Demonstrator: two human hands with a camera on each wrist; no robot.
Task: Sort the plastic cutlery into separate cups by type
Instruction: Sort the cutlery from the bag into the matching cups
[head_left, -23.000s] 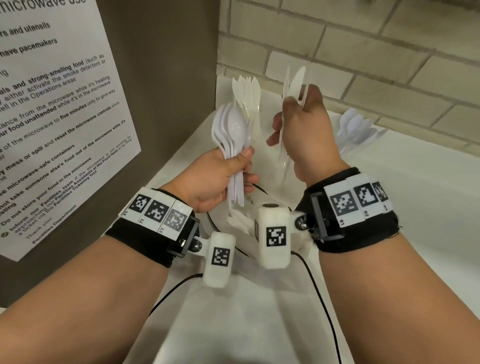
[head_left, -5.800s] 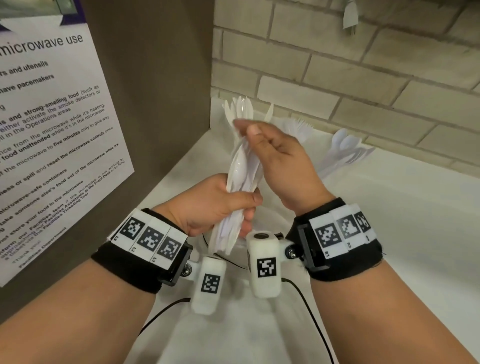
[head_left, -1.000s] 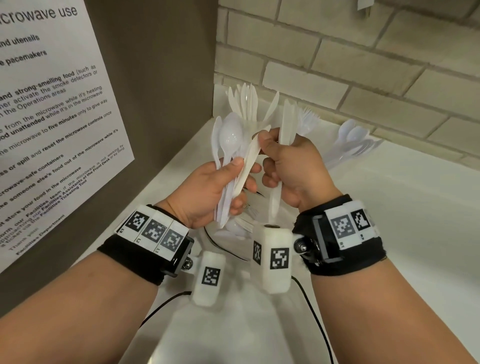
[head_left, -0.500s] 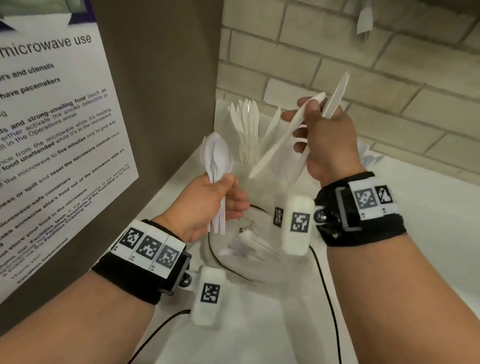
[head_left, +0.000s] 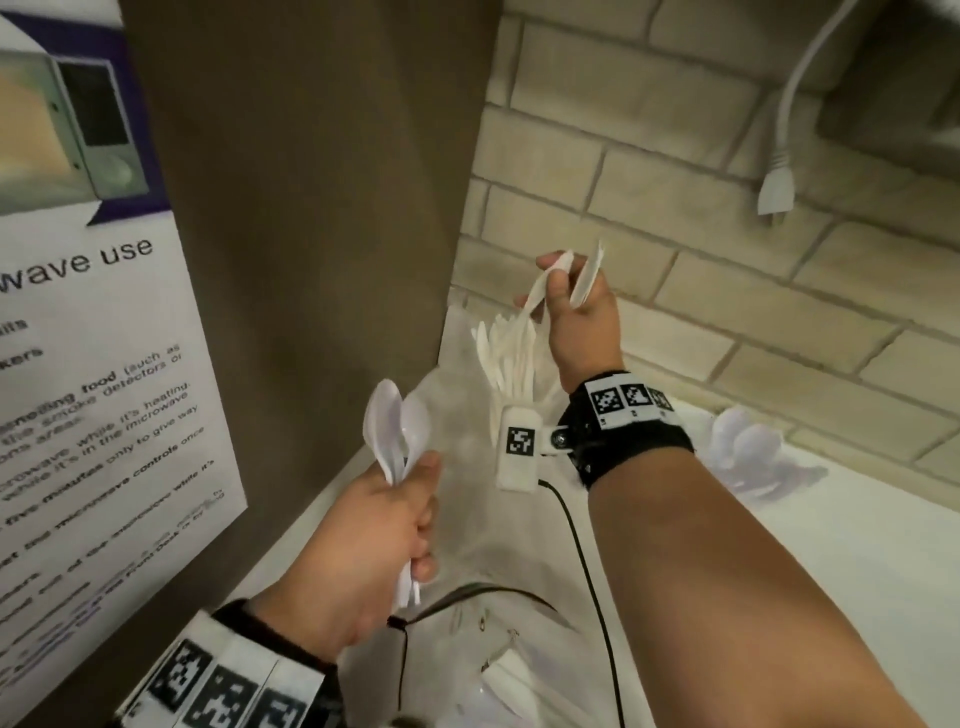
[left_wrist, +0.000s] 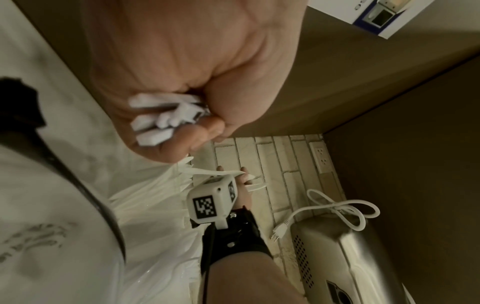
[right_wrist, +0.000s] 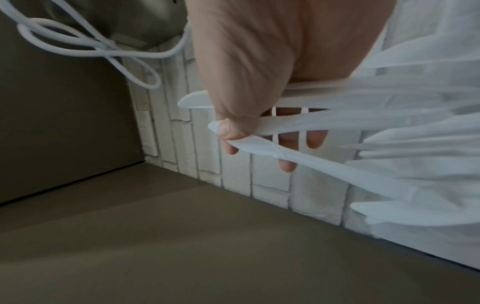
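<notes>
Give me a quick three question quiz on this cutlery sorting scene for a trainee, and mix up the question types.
1. True or false: the left hand grips a bunch of spoons.
2. Multiple choice: the right hand holds A) knives, B) a cup lid, C) a sponge.
3. Fill in: the right hand is above the cup of ____ in the corner.

Key: 1 true; 2 A; 3 knives.
</notes>
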